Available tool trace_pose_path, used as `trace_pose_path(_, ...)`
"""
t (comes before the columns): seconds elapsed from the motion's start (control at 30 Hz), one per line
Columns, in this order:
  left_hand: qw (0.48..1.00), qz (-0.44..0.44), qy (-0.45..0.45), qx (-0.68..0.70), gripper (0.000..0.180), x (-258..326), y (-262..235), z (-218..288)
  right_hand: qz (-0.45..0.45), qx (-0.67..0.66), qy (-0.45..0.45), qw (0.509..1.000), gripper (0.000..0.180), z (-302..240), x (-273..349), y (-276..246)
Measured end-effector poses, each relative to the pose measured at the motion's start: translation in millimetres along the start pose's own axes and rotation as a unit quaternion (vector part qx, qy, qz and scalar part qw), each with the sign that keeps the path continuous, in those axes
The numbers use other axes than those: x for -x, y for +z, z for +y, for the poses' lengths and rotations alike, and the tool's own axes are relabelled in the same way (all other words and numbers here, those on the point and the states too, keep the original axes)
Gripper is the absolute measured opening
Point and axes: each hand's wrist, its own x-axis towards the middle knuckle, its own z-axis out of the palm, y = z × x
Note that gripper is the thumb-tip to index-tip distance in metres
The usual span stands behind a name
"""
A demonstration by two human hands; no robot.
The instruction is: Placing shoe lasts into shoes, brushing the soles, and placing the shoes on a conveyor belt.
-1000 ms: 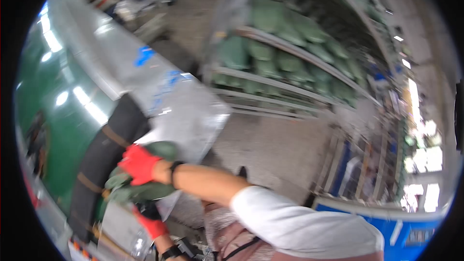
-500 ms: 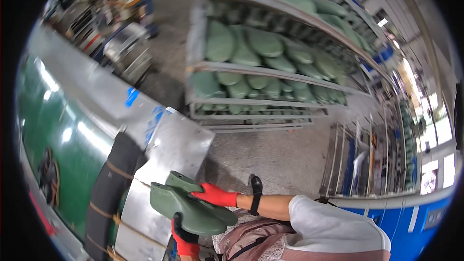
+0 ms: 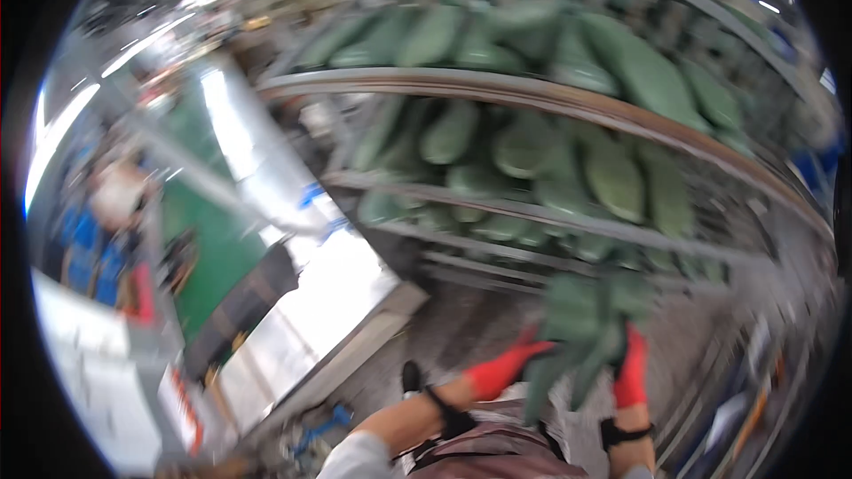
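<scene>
A pair of green shoe lasts (image 3: 572, 306) is held between my two hands in front of my body, blurred by motion. On their left side, my left hand (image 3: 504, 371), in a red glove, is closed around them. My right hand (image 3: 631, 368), gloved in red with dark on the palm side, grips them from the right. The lasts are in front of a shelf rack (image 3: 497, 80) whose tiers carry many similar green lasts (image 3: 612, 179). Whether the held lasts touch the rack cannot be made out.
To the left is a shiny metal table (image 3: 342, 279) with a corner pointing toward the rack. Beyond it runs a green conveyor belt (image 3: 213, 270) with a dark padded roll (image 3: 259, 291) across its edge. Another metal rack (image 3: 737, 399) stands at the lower right.
I have turned from the metal table toward the rack. The pair of lasts has moved from over the table's edge to in front of the shelves, still in both hands.
</scene>
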Motion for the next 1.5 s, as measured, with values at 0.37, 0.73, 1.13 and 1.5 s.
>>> trace_pose_path(0.37, 0.888, 0.210, 0.056, -0.406, 0.071, -233.3, 73.8, 79.5, -0.113, 0.119, -0.102, 0.981, 0.052, 30.2, -345.3, -193.6)
trace_pose_path(0.73, 0.657, 0.369, 0.263, -0.603, 0.053, -326.0, 55.9, -65.1, -0.140, 0.506, -0.105, 0.844, 0.044, -5.5, -315.6, -66.4)
trace_pose_path(1.13, 0.629, 0.344, 0.203, -0.667, 0.069, -255.5, 41.8, -49.5, -0.108, 0.857, -0.180, 0.471, 0.036, -39.8, -278.0, -51.2)
trace_pose_path(1.5, 0.606, 0.757, -0.234, -0.069, 0.059, 136.8, 238.9, -350.4, -0.715, 0.369, -0.179, 0.566, 0.047, 150.3, -61.2, 52.0)
